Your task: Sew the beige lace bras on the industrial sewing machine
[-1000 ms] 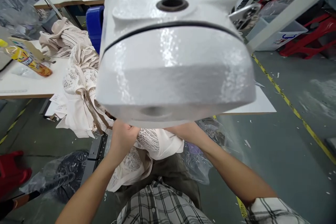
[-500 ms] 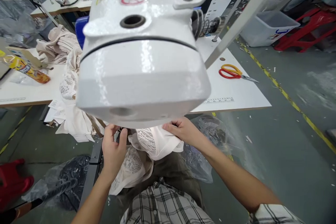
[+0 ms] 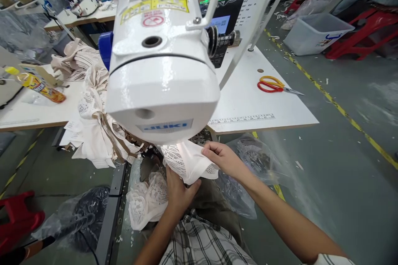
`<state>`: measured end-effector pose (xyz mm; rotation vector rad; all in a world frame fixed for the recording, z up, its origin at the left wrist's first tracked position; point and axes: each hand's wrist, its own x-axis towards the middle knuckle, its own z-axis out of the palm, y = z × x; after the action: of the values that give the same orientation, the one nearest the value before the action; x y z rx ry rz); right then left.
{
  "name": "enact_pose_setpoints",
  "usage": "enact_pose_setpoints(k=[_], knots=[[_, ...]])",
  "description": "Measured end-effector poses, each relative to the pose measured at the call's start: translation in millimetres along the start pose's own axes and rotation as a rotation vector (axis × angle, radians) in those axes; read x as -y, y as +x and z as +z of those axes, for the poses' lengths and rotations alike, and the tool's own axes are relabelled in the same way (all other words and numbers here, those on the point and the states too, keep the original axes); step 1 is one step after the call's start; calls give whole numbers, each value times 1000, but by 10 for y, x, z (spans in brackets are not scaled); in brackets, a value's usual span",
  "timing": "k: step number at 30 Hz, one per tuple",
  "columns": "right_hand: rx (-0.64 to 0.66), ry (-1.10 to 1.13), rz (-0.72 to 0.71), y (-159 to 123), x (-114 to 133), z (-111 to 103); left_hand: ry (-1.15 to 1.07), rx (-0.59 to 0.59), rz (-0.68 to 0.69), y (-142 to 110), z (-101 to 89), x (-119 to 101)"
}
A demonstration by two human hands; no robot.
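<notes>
A pale pink lace bra (image 3: 189, 161) lies under the head of the white sewing machine (image 3: 164, 95), one cup spread toward me. My right hand (image 3: 224, 158) pinches that cup's right edge between thumb and fingers. From below, my left hand (image 3: 180, 190) grips the cup's lower edge, thumb in front and fingers partly hidden behind the fabric. More of the lace (image 3: 147, 201) hangs down to the left of my left hand, over my lap. The machine head hides the needle area and the bra's far end.
Left of the machine, a heap of lace bras (image 3: 96, 128) hangs off the table edge. A drink bottle (image 3: 39, 87) lies tilted behind it. Scissors (image 3: 276, 85) and a printed ruler scale (image 3: 242, 119) are on the right tabletop (image 3: 289, 112). A slanted white post (image 3: 241, 56) rises there.
My left hand has moved right, from beside the machine's lower left to under the cup. My right hand keeps its pinch. The view has shifted, showing more of the machine and its screen.
</notes>
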<state>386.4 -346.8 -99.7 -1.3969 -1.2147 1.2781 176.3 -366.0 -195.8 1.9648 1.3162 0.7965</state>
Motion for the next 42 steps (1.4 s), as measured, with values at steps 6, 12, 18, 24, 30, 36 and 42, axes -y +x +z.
enact_pose_setpoints(k=[6,12,18,24,30,36,42], knots=[[19,-55,-17,-63,53,-26,92,30,36,92,-53,301],[-51,-325,124,-268,22,-418,274,-112,197,216,-530,440],[-75,-999,448,-409,-674,-1132,378,263,148,79,-490,422],[-3,-903,199,-318,-1034,-654,737,253,-579,-366,-1176,1191],[440,-441,33,-49,-637,601,851,395,-734,-683,-1527,1259],[789,-439,-308,104,-606,1580,822,382,-573,-552,-1622,420],[911,-595,-353,0,-392,1438,135,129,-427,-213,-1610,117]])
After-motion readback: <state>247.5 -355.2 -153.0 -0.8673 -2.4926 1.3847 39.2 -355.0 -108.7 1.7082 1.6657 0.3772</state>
